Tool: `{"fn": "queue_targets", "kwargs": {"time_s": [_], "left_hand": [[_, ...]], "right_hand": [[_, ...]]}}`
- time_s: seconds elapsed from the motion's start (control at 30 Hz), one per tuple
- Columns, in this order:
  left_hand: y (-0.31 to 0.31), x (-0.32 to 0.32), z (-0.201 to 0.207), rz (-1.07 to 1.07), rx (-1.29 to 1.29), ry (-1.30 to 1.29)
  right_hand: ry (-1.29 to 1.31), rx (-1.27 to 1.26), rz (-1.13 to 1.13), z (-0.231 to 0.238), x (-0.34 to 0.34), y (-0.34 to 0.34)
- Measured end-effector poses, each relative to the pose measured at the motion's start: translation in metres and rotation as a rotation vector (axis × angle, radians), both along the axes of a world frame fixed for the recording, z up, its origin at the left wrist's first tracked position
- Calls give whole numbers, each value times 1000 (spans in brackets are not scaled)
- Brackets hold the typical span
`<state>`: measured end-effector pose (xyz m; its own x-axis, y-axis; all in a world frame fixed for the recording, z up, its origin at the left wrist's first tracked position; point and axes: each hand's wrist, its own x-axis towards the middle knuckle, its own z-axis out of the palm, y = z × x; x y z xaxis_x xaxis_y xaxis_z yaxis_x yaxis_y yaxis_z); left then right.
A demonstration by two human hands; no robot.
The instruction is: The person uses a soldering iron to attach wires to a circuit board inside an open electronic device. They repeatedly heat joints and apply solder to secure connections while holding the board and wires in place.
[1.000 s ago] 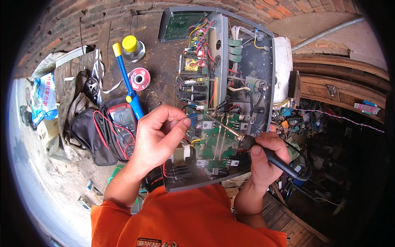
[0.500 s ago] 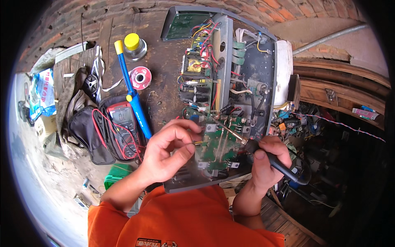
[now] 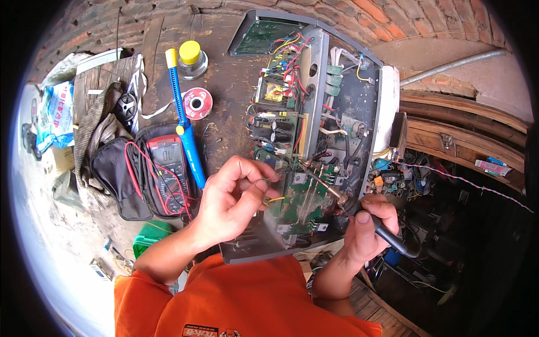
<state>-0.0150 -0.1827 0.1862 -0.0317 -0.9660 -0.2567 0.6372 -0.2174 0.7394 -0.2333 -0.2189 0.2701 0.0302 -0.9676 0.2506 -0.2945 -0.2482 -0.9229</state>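
My right hand point(image 3: 370, 227) is closed around the black handle of a soldering iron point(image 3: 327, 186). Its metal shaft slants up and left across a green circuit board point(image 3: 292, 208), with the tip near the board's far edge. Beside the board's left edge, my left hand point(image 3: 236, 194) has its thumb and forefinger pinched together. What lies between those fingertips is too small to make out. A short yellow wire point(image 3: 275, 199) sticks out just below them. The board sits at the near end of an opened grey metal chassis point(image 3: 368, 112) filled with wires and components.
Left of the chassis on the wooden table point(image 3: 224, 84) lie a blue desoldering pump point(image 3: 191, 154), a solder reel point(image 3: 205, 106) and a yellow-capped jar point(image 3: 192, 66). A red multimeter point(image 3: 168, 163) rests in its black case. Wooden shelving point(image 3: 438, 123) and piled parts point(image 3: 396, 178) stand to the right.
The view has shifted slightly. My left thumb and forefinger have come together, and more of the yellow wire shows. The soldering iron keeps nearly the same place over the board.
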Motion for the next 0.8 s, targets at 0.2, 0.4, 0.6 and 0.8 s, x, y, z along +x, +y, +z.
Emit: {"fn": "queue_targets", "kwargs": {"time_s": [0.2,0.4,0.6,0.8], "left_hand": [[-5,0,-4,-58,-59,-101],[-10,1,0,-93,-31,-144],[-12,-2,-1,-82,-42,-148],[-13,-3,-1,-74,-44,-168]], "right_hand": [[31,-8,-2,-1,0,-2],[38,14,-2,-4,-1,-2],[16,27,-7,-6,-2,-2],[7,39,-1,-7,-3,-2]]}}
